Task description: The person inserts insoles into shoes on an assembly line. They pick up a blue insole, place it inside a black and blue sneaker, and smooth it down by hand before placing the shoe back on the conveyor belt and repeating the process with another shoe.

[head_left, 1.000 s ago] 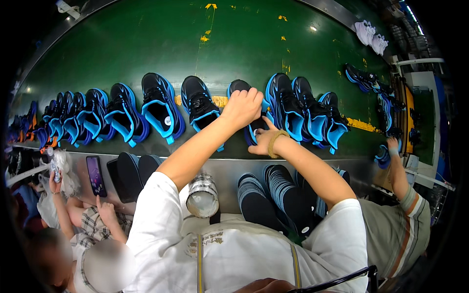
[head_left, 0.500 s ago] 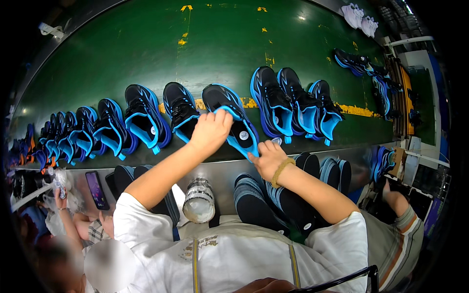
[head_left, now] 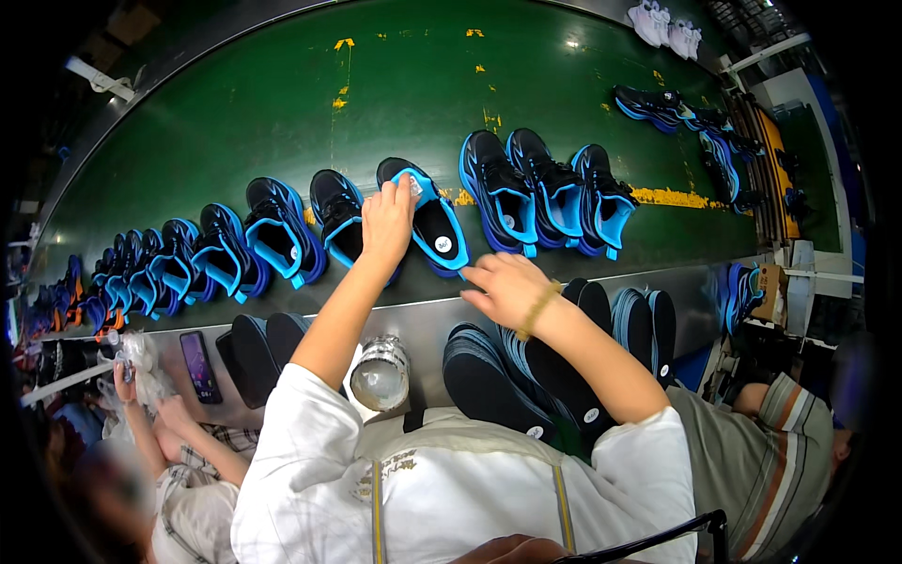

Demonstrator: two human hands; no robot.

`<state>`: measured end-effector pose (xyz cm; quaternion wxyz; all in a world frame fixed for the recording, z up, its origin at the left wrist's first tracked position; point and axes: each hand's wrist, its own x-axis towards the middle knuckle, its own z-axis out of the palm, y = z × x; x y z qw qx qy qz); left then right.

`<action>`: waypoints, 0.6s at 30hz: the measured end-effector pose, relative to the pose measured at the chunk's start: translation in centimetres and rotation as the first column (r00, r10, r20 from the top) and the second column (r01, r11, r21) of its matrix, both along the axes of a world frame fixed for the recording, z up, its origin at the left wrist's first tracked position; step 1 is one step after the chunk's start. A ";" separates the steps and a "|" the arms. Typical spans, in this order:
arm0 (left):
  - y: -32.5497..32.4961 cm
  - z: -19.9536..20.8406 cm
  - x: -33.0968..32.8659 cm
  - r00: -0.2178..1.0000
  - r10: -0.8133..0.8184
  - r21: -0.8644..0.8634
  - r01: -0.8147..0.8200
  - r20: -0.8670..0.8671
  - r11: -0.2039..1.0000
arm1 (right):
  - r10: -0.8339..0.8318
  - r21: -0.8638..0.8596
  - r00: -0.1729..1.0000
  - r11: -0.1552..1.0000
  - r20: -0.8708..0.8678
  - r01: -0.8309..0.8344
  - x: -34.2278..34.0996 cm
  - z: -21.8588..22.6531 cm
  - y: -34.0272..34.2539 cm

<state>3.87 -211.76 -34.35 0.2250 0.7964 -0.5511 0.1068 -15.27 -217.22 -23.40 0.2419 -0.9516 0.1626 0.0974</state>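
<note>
Nearest: black insoles (head_left: 526, 376) stacking on steel counter (head_left: 423, 324), small round white stickers at heel ends; metal cup (head_left: 379, 374) beside; phone (head_left: 198, 365) lying further left. Right hand (head_left: 505, 287) hovering open, fingers spread, over counter edge, holding nothing. Left hand (head_left: 387, 222) gripping collar of black-blue sneaker (head_left: 427, 226) on green conveyor belt (head_left: 395, 85), round white sticker showing inside. More sneakers lining belt both sides. Far: yellow floor-mark strip (head_left: 672, 196) at right.
</note>
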 end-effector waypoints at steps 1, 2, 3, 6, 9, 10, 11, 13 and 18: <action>-0.1 0.0 -0.2 0.999 0.025 -0.025 -0.025 -0.031 0.999 | -0.036 0.023 0.996 0.999 0.079 0.034 -1.6 1.1 0.2; -0.3 0.4 -0.2 0.988 0.068 0.063 -0.060 -0.138 0.996 | -0.069 0.047 0.985 0.997 0.157 0.062 -3.4 2.2 0.3; -0.4 0.6 -0.1 0.967 0.096 0.073 -0.081 -0.238 0.994 | -0.122 0.104 0.977 0.989 0.175 0.105 -5.2 3.1 0.2; -0.9 2.4 0.8 0.849 0.194 0.203 -0.105 -0.491 0.974 | -0.305 0.068 0.909 0.952 0.285 0.298 -10.7 5.2 0.8; -2.5 2.7 3.1 0.854 0.214 0.443 0.022 -0.474 0.896 | -0.445 0.001 0.870 0.890 0.212 0.455 -15.6 5.9 2.4; -2.8 3.1 3.4 0.912 0.131 0.504 0.091 -0.388 0.859 | -0.468 0.025 0.862 0.881 0.194 0.473 -16.6 5.8 3.2; -2.9 3.0 3.6 0.934 0.074 0.516 0.125 -0.349 0.847 | -0.490 0.050 0.853 0.870 0.177 0.490 -17.5 5.6 3.9; -3.1 3.0 4.0 0.960 -0.049 0.538 0.197 -0.277 0.820 | -0.521 0.124 0.841 0.853 0.145 0.506 -18.7 5.0 5.4; -4.1 4.3 4.4 0.973 -0.207 0.718 0.219 -0.107 0.660 | -0.547 0.066 0.836 0.837 0.043 0.544 -19.3 4.5 7.9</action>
